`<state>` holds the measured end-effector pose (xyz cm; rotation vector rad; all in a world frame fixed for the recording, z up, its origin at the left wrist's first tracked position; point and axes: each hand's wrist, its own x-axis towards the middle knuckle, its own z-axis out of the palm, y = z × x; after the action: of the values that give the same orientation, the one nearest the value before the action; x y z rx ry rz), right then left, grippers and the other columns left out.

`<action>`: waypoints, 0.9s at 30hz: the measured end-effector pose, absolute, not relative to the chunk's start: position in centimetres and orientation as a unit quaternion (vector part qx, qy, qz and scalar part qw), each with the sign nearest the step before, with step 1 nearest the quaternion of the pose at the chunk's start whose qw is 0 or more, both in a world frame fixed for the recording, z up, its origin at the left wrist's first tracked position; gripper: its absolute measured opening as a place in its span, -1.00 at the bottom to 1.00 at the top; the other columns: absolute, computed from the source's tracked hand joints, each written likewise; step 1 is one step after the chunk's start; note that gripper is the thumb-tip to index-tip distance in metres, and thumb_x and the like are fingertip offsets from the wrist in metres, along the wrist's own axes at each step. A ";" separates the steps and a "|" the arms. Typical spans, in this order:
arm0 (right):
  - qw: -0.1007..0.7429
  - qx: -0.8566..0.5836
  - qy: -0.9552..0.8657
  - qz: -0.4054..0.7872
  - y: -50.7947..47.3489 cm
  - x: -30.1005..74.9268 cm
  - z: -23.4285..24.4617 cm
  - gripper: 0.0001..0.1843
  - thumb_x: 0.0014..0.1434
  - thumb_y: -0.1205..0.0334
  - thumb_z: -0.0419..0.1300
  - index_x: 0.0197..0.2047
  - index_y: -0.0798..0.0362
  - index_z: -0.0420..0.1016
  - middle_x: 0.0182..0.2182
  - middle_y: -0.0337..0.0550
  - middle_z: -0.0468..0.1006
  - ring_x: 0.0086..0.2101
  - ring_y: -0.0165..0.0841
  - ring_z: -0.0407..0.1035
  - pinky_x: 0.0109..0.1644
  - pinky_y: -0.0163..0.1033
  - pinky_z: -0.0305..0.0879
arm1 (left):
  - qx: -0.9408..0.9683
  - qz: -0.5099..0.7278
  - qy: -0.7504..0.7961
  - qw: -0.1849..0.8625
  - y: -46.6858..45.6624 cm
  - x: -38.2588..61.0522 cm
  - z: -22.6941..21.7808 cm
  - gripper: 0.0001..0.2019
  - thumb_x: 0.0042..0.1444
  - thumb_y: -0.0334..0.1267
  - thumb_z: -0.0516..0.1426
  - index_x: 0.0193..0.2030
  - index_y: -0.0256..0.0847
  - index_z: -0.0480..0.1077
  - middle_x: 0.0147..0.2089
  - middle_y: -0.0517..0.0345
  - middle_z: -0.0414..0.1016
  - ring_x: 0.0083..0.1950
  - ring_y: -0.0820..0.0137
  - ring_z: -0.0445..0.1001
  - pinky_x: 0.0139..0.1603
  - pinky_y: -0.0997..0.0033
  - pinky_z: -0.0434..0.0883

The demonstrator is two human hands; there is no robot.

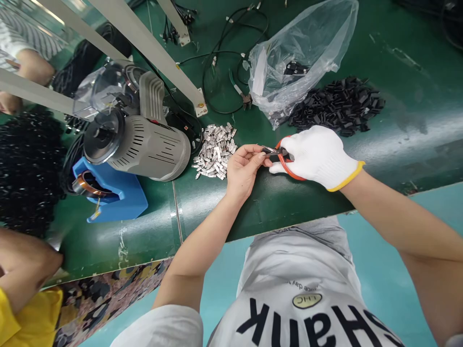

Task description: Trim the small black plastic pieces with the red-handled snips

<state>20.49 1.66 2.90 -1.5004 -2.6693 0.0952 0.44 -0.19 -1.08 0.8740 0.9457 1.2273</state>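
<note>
My right hand (318, 156), in a white glove with a yellow cuff, is closed round orange-handled pliers (285, 161). My bare left hand (244, 168) pinches a small part at the pliers' jaws (266, 151); the part is too small to name. Both hands hover over the green table (289, 207) near its front edge. A heap of small silver metal shells (215, 152) lies just left of my left hand.
A grey motor-like machine (141, 140) sits on a blue stand (115, 195) at left. A clear plastic bag (296, 58) and a pile of black plastic parts (336, 103) lie behind my hands. Black cables (224, 53) trail further back. Another person's arm (25, 265) shows at lower left.
</note>
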 end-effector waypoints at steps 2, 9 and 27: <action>0.029 -0.491 -0.870 0.031 1.6 20.4 3.1 -0.28 0.31 -0.44 -0.04 -0.21 0.09 0.53 -0.37 0.06 0.61 -0.37 -0.14 0.44 -0.29 -0.12 -0.19 | 0.385 0.539 0.412 0.626 -0.3 0.5 -1.2 -0.66 -0.01 -0.12 0.48 -0.22 -0.23 0.50 -0.35 0.21 0.59 -0.39 0.50 0.59 -0.22 0.48 0.54; 0.007 -0.482 -0.875 0.049 1.8 20.3 3.6 -0.30 0.28 -0.44 -0.01 -0.19 0.07 0.54 -0.31 0.05 0.63 -0.33 -0.11 0.47 -0.24 -0.13 -0.07 | 0.401 0.540 0.404 0.620 -0.2 0.8 -1.5 -0.65 0.02 -0.11 0.46 -0.22 -0.23 0.48 -0.33 0.20 0.58 -0.39 0.51 0.59 -0.22 0.48 0.54; -0.009 -0.476 -0.878 0.046 1.6 20.4 3.1 -0.25 0.29 -0.47 -0.01 -0.16 0.09 0.57 -0.37 0.04 0.60 -0.40 -0.14 0.43 -0.26 -0.11 -0.08 | 0.445 0.535 0.407 0.593 -0.5 0.5 -2.1 -0.70 0.11 -0.11 0.42 -0.20 -0.21 0.46 -0.28 0.18 0.60 -0.36 0.50 0.62 -0.19 0.45 0.58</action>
<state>20.41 1.64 3.13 -1.5034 -2.7742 0.1446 0.47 -0.47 -2.13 1.0338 0.9459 1.2430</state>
